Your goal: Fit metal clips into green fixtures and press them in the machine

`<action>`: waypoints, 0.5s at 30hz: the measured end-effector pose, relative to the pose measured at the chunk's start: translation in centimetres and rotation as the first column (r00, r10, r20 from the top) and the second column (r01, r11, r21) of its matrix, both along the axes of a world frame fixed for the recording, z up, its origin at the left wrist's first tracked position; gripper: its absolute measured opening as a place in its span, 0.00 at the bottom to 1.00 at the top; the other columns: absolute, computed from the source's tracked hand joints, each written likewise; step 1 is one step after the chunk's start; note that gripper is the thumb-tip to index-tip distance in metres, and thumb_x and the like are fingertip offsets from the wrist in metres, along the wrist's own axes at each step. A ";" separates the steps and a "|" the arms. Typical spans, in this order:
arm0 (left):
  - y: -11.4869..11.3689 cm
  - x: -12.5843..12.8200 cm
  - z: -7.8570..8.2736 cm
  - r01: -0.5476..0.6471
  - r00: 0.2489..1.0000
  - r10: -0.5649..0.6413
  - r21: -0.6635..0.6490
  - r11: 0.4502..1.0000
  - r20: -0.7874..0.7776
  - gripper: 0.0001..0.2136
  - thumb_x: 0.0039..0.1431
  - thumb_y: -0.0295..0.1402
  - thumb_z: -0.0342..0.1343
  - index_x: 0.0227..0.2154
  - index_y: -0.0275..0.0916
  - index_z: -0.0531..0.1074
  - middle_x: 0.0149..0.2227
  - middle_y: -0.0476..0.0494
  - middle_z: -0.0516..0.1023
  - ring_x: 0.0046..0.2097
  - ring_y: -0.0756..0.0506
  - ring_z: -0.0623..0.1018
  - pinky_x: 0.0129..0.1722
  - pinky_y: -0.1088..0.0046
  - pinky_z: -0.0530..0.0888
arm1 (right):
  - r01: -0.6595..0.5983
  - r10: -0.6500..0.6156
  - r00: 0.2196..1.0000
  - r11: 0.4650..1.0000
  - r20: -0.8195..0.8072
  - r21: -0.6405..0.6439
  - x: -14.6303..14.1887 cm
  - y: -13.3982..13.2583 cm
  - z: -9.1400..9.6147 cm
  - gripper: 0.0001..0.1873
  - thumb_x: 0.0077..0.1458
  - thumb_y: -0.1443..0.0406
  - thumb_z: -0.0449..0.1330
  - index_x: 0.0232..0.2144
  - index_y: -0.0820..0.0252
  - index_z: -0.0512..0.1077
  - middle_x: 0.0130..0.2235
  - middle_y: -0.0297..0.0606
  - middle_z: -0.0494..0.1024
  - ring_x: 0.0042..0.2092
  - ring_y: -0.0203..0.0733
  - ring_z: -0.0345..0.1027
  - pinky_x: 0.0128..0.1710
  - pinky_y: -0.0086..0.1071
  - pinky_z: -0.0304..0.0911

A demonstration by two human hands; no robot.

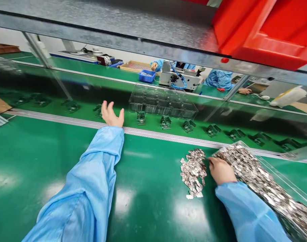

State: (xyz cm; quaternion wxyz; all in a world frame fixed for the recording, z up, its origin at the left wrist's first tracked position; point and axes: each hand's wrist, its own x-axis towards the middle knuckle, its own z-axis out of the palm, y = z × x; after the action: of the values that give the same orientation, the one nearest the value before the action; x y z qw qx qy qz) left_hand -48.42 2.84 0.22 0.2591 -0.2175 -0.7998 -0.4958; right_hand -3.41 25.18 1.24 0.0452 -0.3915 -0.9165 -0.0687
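My left hand [111,115] reaches over the green conveyor belt [129,125], its fingers spread and nothing visible in them. Just beside its fingertips is a small dark-green assembly [97,111], partly covered by the hand. My right hand [222,170] is low between a loose pile of small silvery metal pieces [193,171] and a clear tray [274,168] heaped with the same metal pieces [246,166]. Its fingers are bent together at the pile's edge; whatever they pinch, if anything, is hidden.
Several similar assemblies [165,122] sit spaced along the belt. Behind them stands a clear compartment tray [163,102]. A metal shelf [118,30] with a red bin [264,30] hangs overhead. Across the line, co-workers in blue sleeves [219,79] sit near a machine [178,79] and a blue bin [146,76].
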 end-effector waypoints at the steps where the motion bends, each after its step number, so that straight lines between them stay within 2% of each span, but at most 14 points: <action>1: -1.3 -1.0 0.2 -0.110 0.994 0.110 0.002 0.994 0.013 0.35 0.54 0.40 0.62 0.61 0.31 0.58 0.69 0.24 0.45 0.70 0.30 0.47 0.66 0.48 0.51 | 0.007 -0.007 1.000 1.000 0.008 -0.009 0.1 0.1 0.2 0.16 0.54 0.75 0.54 0.38 0.61 0.80 0.39 0.47 0.82 0.41 0.52 0.77 0.41 0.39 0.72; 3: -3.6 -2.7 0.6 -0.237 0.967 0.236 -0.007 0.972 0.097 0.38 0.52 0.39 0.63 0.62 0.29 0.56 0.68 0.23 0.47 0.69 0.26 0.49 0.64 0.45 0.54 | 0.023 -0.022 0.999 0.999 0.025 -0.035 0.3 0.0 0.7 0.15 0.53 0.74 0.55 0.35 0.58 0.80 0.38 0.45 0.82 0.38 0.51 0.78 0.38 0.39 0.72; 4: -4.4 -3.3 0.8 -0.252 0.958 0.251 -0.010 0.968 0.135 0.36 0.52 0.37 0.63 0.61 0.28 0.57 0.66 0.24 0.53 0.67 0.27 0.54 0.63 0.46 0.57 | 0.033 -0.031 0.999 0.998 0.037 -0.051 0.4 -0.2 1.1 0.14 0.53 0.74 0.55 0.34 0.57 0.80 0.38 0.44 0.82 0.37 0.51 0.78 0.37 0.38 0.72; 6: -5.6 -3.9 1.3 -0.220 0.959 0.219 -0.011 0.975 0.178 0.28 0.54 0.34 0.60 0.56 0.27 0.63 0.59 0.30 0.67 0.62 0.30 0.65 0.61 0.49 0.62 | 0.060 -0.054 0.996 0.994 0.068 -0.090 0.4 -0.9 1.8 0.13 0.54 0.74 0.56 0.32 0.57 0.80 0.36 0.43 0.82 0.37 0.50 0.77 0.36 0.37 0.71; 8: -5.9 -3.7 1.8 -0.174 0.968 0.173 -0.010 0.985 0.184 0.21 0.54 0.32 0.59 0.50 0.26 0.68 0.52 0.35 0.74 0.58 0.33 0.71 0.61 0.50 0.63 | 0.094 -0.079 0.992 0.985 0.102 -0.143 0.3 -1.7 2.4 0.11 0.55 0.74 0.57 0.31 0.59 0.79 0.35 0.43 0.81 0.38 0.48 0.77 0.38 0.34 0.70; 10: -5.7 -2.7 2.1 -0.160 0.973 0.157 -0.001 0.987 0.171 0.24 0.52 0.32 0.60 0.52 0.28 0.68 0.52 0.37 0.75 0.56 0.33 0.72 0.59 0.49 0.65 | 0.139 -0.114 0.985 0.969 0.127 -0.206 0.2 -2.1 2.6 0.08 0.54 0.74 0.60 0.32 0.61 0.78 0.34 0.41 0.81 0.39 0.45 0.76 0.41 0.33 0.69; 12: -5.4 -0.8 1.9 -0.142 0.983 0.140 0.010 0.990 0.118 0.29 0.48 0.36 0.63 0.54 0.32 0.67 0.49 0.42 0.78 0.51 0.35 0.76 0.55 0.51 0.71 | 0.184 -0.153 0.980 0.945 0.131 -0.269 0.4 -2.0 2.4 0.03 0.59 0.69 0.62 0.36 0.63 0.76 0.35 0.38 0.80 0.38 0.41 0.75 0.43 0.36 0.70; 15: -5.8 4.6 1.0 0.000 1.000 0.000 0.005 1.000 0.012 0.30 0.43 0.41 0.66 0.52 0.42 0.70 0.43 0.51 0.80 0.46 0.39 0.80 0.51 0.54 0.76 | 0.215 -0.187 0.976 0.911 0.112 -0.351 0.9 -1.9 1.9 0.07 0.62 0.64 0.62 0.38 0.63 0.74 0.36 0.35 0.79 0.37 0.38 0.74 0.42 0.37 0.71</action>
State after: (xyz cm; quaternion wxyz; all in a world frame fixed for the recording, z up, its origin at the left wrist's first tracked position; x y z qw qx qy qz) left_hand -43.84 -2.96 1.19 0.2547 -0.2137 -0.8003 -0.4990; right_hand -2.46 23.25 3.18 -0.0697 -0.4824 -0.8693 0.0819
